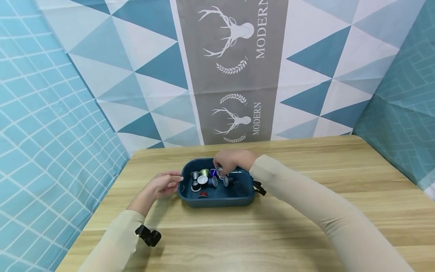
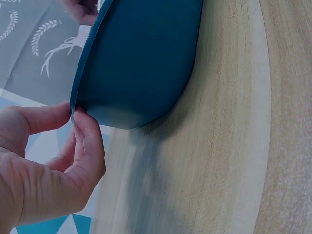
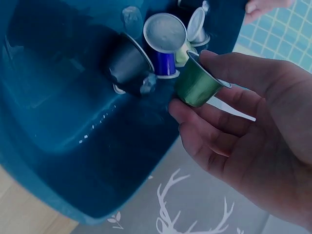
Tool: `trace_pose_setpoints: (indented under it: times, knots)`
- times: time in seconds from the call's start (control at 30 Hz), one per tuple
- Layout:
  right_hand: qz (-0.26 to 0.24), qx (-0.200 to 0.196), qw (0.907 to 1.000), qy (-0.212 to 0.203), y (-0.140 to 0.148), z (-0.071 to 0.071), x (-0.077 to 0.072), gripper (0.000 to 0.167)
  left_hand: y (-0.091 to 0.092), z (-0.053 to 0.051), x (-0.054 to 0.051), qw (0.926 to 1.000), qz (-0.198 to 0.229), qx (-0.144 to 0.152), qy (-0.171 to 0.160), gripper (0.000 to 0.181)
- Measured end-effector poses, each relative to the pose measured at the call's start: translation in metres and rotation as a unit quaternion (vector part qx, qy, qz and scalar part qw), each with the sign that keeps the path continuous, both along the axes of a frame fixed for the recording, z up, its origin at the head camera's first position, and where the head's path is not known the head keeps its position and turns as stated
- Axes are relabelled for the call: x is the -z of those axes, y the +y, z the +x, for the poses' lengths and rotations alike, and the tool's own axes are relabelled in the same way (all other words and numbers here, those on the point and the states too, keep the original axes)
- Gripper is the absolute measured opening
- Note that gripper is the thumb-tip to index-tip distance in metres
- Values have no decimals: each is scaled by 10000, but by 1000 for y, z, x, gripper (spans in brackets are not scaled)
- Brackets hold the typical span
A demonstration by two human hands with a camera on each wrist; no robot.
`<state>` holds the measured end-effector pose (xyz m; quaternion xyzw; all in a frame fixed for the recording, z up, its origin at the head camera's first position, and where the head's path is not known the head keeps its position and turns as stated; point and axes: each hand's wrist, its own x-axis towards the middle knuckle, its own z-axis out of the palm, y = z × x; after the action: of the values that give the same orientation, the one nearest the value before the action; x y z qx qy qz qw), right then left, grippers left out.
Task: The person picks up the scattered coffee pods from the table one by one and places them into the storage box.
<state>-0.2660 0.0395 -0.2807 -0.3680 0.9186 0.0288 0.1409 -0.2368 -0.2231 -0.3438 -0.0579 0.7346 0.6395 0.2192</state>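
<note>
A dark blue plastic basin (image 1: 217, 202) stands on the wooden table with several coffee capsules in it. My left hand (image 1: 165, 184) pinches the basin's left rim between thumb and fingers, as the left wrist view shows from close by. Over the basin's far side, my right hand (image 1: 231, 160) holds a green coffee capsule (image 3: 196, 87) between thumb and fingertips. Beneath it lie a black capsule (image 3: 127, 63), a purple capsule (image 3: 165, 64) and a silver-lidded capsule (image 3: 165, 33). A red capsule (image 1: 202, 194) sits apart near the basin's front wall.
The wooden table (image 1: 217, 241) extends around the basin on every side. Behind it hangs a patterned cloth (image 1: 238, 75) with deer heads and triangles. A blue tiled-print cloth (image 1: 51, 124) borders the left. Black wrist-camera mounts (image 1: 148, 235) sit on the sleeves.
</note>
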Motion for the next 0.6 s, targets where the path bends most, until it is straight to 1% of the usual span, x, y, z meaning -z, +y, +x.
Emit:
trace_pose_setpoints:
  times: [0.17, 0.27, 0.43, 0.6]
  knots:
    - [160, -57, 9998, -63, -8, -1, 3, 13, 0, 0, 0, 10000, 7, -43, -29, 45]
    - [234, -61, 9996, -114, -13, -2, 3, 11, 0, 0, 0, 10000, -23, -70, -60, 47]
    - [252, -35, 9996, -132, -18, -3, 4, 15, 1, 1, -1, 9999, -9, -106, -96, 47]
    - [235, -108, 9996, -58, -18, -1, 4, 16, 1, 0, -1, 9999, 48, -136, -90, 43]
